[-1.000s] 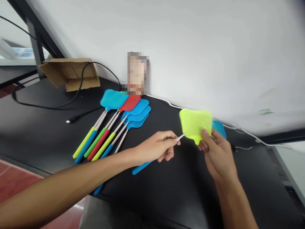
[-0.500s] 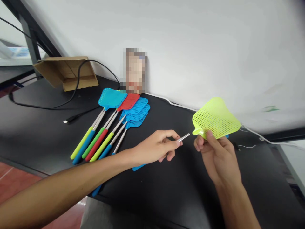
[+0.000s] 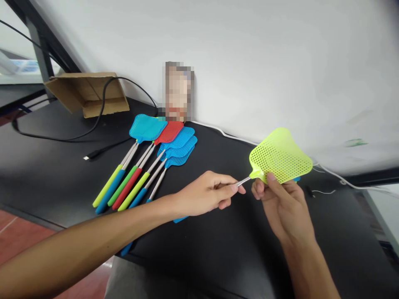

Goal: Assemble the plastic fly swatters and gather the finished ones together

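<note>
My left hand (image 3: 212, 192) pinches a thin metal rod (image 3: 244, 181) between thumb and fingers. The rod's far tip meets the neck of a yellow-green fly swatter head (image 3: 279, 155); how deep it sits inside cannot be made out. My right hand (image 3: 283, 199) is closed on the lower edge of that head, thumb in front and fingers behind. Part of a blue handle (image 3: 181, 219) shows beneath my left wrist. To the left lie several fly swatters side by side, among them a light blue one (image 3: 147, 127) and a red one (image 3: 170, 132).
An open cardboard box (image 3: 106, 96) lies at the back left, with a black cable (image 3: 102, 106) looping past it. A blurred upright object (image 3: 178, 91) leans on the white wall (image 3: 264, 62). A white cable (image 3: 224, 133) runs along the black table's (image 3: 218, 253) back edge.
The gap between rod and swatter head has closed; the rod's tip now touches the neck. My right hand with the head has shifted slightly left.
</note>
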{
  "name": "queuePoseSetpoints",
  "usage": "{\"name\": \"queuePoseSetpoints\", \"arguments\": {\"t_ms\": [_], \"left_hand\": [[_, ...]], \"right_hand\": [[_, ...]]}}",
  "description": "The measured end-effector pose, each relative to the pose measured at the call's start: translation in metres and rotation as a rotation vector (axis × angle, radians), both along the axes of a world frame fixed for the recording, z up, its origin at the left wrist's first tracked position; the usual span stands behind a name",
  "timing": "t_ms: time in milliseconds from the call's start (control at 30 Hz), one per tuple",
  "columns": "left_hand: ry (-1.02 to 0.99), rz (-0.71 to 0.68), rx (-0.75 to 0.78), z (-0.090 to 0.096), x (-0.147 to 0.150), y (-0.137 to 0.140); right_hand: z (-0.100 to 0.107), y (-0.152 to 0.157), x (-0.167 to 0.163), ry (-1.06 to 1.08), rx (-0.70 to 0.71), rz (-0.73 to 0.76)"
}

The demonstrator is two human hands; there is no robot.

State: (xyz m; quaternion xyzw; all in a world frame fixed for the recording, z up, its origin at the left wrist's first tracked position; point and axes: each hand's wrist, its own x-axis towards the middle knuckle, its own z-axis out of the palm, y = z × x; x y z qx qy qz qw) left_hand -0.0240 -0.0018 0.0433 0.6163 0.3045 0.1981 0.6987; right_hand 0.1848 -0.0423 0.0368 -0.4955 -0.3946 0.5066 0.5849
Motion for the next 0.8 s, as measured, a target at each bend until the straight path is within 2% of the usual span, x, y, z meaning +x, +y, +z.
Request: {"name": "queuePoseSetpoints", "arguments": {"t_ms": [200, 400, 467, 600, 800], "left_hand": [[-0.09, -0.017, -0.053, -0.001, -0.001, -0.001], [-0.226, -0.046, -0.304, 0.0, -0.001, -0.003], [-0.23, -0.049, -0.322, 0.0, -0.001, -0.002], [-0.171, -0.012, -0.165, -0.001, -0.002, -0.002], [-0.038, 0.027, 0.145, -0.003, -0.001, -0.003]], "right_hand": [[0.0, -0.004, 0.001, -0.023, 0.042, 0.073], [-0.003, -0.005, 0.0, -0.014, 0.064, 0.138], [-0.004, -0.005, -0.002, -0.037, 0.075, 0.132], [-0.004, -0.007, -0.007, -0.104, 0.117, 0.076], [-0.011, -0.011, -0.016, -0.24, 0.156, -0.125]]}}
